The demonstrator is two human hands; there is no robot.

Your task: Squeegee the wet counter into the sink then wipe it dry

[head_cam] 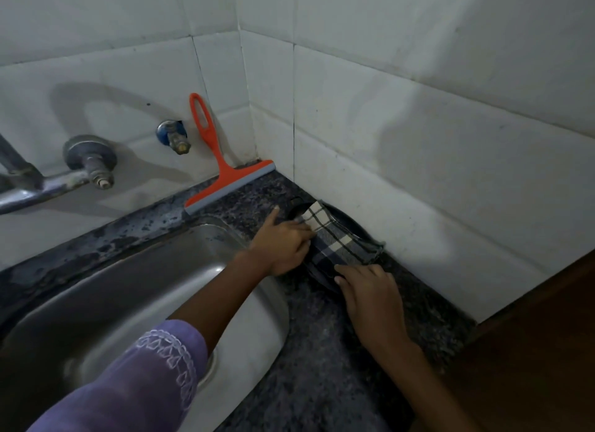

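We see both hands on a checked cloth [335,241] lying over a dark round object [349,227] on the speckled counter [325,351], near the tiled wall corner. Left hand [283,241] rests at the cloth's left edge, index finger stretched out toward the squeegee, other fingers on the fabric; whether they pinch it, we cannot tell. Right hand [370,293] lies flat, fingers relaxed, fingertips touching the cloth's near edge. The orange squeegee [222,167] leans against the back wall tiles, blade down on the counter just behind the steel sink [251,319]. A tap [91,162] and valve [174,136] sit left of it.
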